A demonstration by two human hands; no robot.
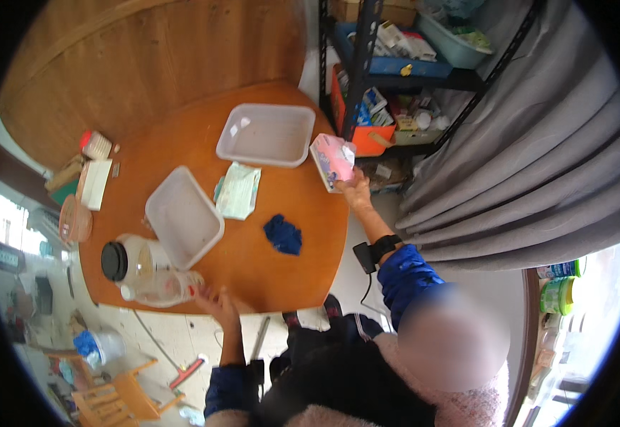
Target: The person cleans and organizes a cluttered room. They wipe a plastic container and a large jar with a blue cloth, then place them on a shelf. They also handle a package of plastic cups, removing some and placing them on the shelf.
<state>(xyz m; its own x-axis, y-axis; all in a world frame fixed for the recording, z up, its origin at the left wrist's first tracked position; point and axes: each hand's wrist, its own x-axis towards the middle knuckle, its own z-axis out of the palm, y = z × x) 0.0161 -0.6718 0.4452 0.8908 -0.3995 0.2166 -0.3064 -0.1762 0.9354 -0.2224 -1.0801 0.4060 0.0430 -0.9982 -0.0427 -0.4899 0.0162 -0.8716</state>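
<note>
My right hand [356, 190] grips the near end of a pink soft-pack tissue box [335, 157] at the table's right edge. At the table's front edge, my left hand [220, 306] has its fingertips at the base of a clear plastic bottle [155, 291] lying on its side; whether it grips the bottle is unclear. Behind that bottle lies a large clear jar with a black lid [138, 260]. Two white plastic bins, one tilted [184, 219] and one at the back [267, 133], stand around a pale green-and-white packet [239, 192]. A crumpled dark blue cloth [283, 235] lies between my hands.
The wooden table [310, 277] also bears a red-lidded jar [95, 145] and a pinkish plastic basket [75, 219] at its left. A black metal shelf [359, 69] with filled boxes stands behind right, beside a grey curtain [518, 160]. A wooden chair [118, 400] and a red-headed squeegee [187, 372] are on the floor.
</note>
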